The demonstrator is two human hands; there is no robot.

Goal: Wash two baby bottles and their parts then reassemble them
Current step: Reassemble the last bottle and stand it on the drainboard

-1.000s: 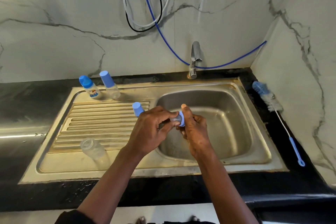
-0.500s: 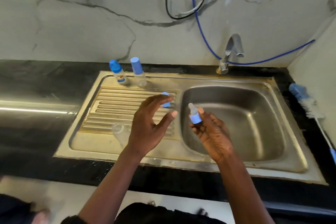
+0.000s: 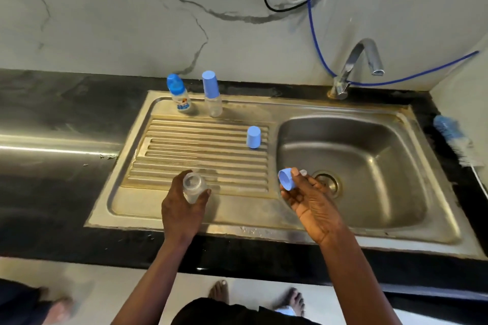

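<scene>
Now gripping the clear open bottle (image 3: 194, 187) in the left hand (image 3: 182, 206), fingers (image 3: 204, 194) curled round its body, at the front of the drainboard (image 3: 198, 145); pinching the blue nipple ring (image 3: 287, 179) between thumb and fingers of the right hand (image 3: 309, 200), just over the basin's (image 3: 369, 166) left edge. Further back on the ribs, a loose blue cap (image 3: 253, 137); behind it, a labelled bottle (image 3: 179, 95) and a capped bottle (image 3: 212, 95), upright side by side. Right of the basin on the counter (image 3: 52, 113), a bottle brush (image 3: 451, 137)

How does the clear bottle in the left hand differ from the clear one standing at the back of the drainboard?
The held bottle is uncapped, its mouth open; the back bottle wears a tall blue cap. The left hand grips the held bottle at the front of the drainboard; the back bottle stands free. Both are clear plastic.
</scene>
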